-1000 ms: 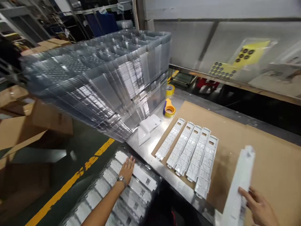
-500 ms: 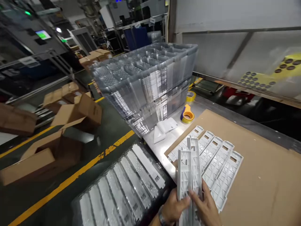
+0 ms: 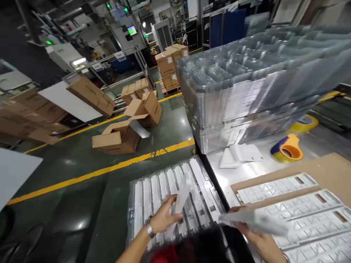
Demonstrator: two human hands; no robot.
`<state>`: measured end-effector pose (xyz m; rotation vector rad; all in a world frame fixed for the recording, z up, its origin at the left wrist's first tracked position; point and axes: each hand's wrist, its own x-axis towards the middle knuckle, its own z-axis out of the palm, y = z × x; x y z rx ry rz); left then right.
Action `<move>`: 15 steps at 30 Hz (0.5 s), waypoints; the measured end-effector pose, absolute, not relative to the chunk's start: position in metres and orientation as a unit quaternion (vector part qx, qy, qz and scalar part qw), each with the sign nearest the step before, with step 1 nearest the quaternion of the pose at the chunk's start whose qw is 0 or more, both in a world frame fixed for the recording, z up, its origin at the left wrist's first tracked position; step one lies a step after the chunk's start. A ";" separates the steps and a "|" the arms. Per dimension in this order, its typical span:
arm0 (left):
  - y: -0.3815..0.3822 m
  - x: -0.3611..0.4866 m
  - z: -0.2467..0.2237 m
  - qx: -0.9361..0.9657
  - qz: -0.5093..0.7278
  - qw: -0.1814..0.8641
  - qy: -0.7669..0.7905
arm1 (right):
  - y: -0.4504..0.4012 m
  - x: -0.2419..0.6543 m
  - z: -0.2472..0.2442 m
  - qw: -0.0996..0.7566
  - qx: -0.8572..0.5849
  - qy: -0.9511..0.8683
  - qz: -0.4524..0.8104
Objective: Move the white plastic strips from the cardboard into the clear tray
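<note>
My left hand (image 3: 164, 215), a watch on its wrist, grips a blurred white plastic strip (image 3: 181, 197) above a transparent tray (image 3: 175, 197) of similar white strips in rows. My right hand (image 3: 252, 230) holds a second long white strip (image 3: 255, 221) flat, near the steel table's edge. Further white ribbed strips (image 3: 298, 208) lie side by side on a brown cardboard sheet (image 3: 329, 164), just beyond my right hand.
A tall stack of transparent trays (image 3: 241, 87) stands on the steel table (image 3: 233, 186), with a tape dispenser (image 3: 287, 149) and a tape roll (image 3: 304, 123) beside it. Cardboard boxes (image 3: 117, 137) sit on the green floor, crossed by a yellow line (image 3: 101, 170).
The view has swung left. The two strips held together in both hands are now apart, one in each hand, and my left hand has moved out over the tray.
</note>
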<state>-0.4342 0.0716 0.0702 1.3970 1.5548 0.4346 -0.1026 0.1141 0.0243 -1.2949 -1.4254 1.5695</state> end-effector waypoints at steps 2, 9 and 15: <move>0.071 -0.460 0.074 0.649 0.086 0.382 0.652 | 0.131 -0.122 0.027 0.277 -0.412 -0.691 0.526; 0.081 -0.508 0.003 0.844 0.052 -0.050 0.531 | 0.194 -0.194 0.004 0.331 -0.149 -0.891 0.272; 0.104 -0.508 -0.091 0.796 0.101 -0.083 0.591 | 0.240 -0.231 -0.083 0.264 -0.093 -0.952 0.121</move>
